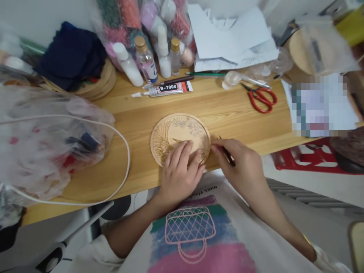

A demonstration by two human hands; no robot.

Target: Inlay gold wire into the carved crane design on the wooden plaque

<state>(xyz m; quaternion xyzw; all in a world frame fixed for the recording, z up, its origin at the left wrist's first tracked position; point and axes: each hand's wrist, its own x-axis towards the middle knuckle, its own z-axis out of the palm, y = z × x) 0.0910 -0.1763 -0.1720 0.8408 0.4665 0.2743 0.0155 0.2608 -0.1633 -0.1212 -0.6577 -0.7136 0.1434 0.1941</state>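
A round wooden plaque [186, 131] lies near the table's front edge, with gold wire-like lines on its left and lower parts and a drawn floral pattern at the upper right. My left hand [182, 168] rests on its lower part, fingers stretched out flat and partly hiding the gold lines. Just right of the plaque, my right hand [241, 163] is closed around dark tweezers [228, 155], whose tips point up and away. Its thumb and forefinger meet at the plaque's right rim; whether they also pinch a thin wire is too small to tell.
Behind the plaque lie a B-7000 glue tube [170, 88] and several small bottles [146, 62]. Red-handled scissors [261, 99] lie to the right, below a small clear cup [231, 79]. A white cable [128, 159] loops beside a plastic bag [51, 140] at left.
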